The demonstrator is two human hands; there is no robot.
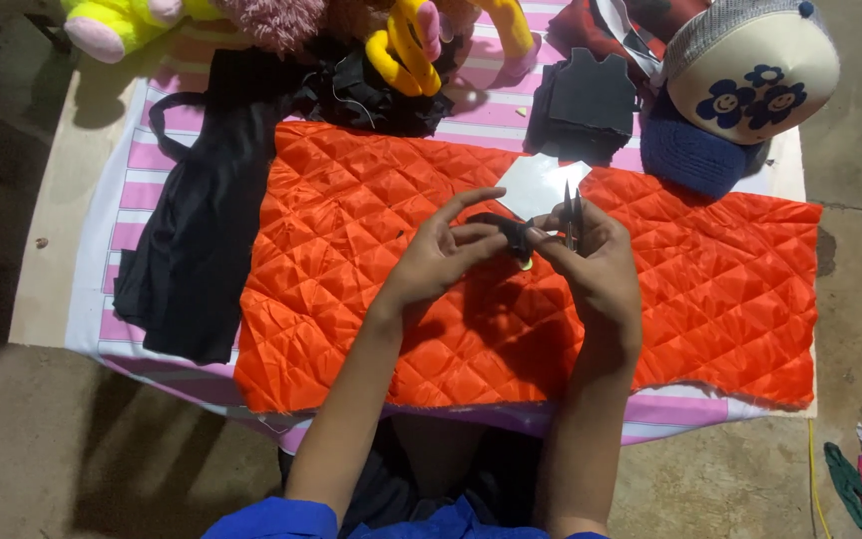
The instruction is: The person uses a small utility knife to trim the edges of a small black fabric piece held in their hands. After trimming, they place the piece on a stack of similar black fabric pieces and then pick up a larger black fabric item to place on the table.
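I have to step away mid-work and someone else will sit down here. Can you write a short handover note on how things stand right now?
Left hand: pinches a small black fabric piece above the orange quilted fabric.
Right hand: holds small snips, blades up, right beside that piece.
White paper piece lies on the quilt just beyond the hands; stack of black cut pieces behind it; black garment at left.
Done: cannot tell if the piece is trimmed.
Left: the quilt looks uncut around the hands.
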